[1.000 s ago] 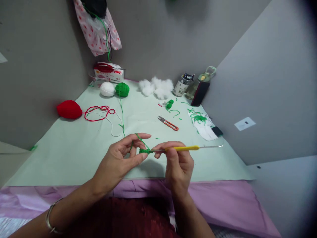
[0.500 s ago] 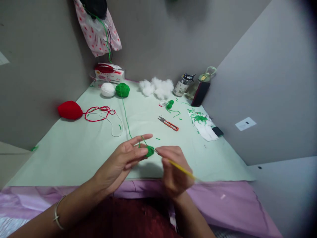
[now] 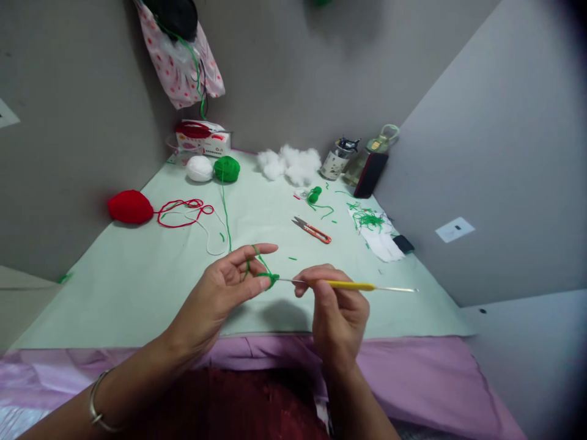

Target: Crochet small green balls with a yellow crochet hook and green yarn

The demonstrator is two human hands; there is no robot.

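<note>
My left hand (image 3: 233,278) pinches a small piece of green crochet work (image 3: 271,280) between thumb and fingers. Green yarn loops over its raised index finger and runs back across the table to a green yarn ball (image 3: 227,169). In my right hand (image 3: 337,299) is a crochet hook with a yellow handle (image 3: 351,285), held like a pencil. Its thin metal tip reaches left to the green piece, and a second metal end sticks out to the right. Part of the green piece is hidden by my left thumb and fingers.
Orange-handled thread snips (image 3: 312,230) lie beyond my hands. Further back are white stuffing (image 3: 291,165), a white yarn ball (image 3: 199,168) and a pen holder (image 3: 337,160). Red yarn (image 3: 131,207) sits left; green scraps (image 3: 369,219) lie on white paper right, near a phone (image 3: 371,175).
The hook has swung from slanting down to nearly level, and my right hand has turned with it. The green piece has turned in my left fingers, and the yarn strand has shifted left.
</note>
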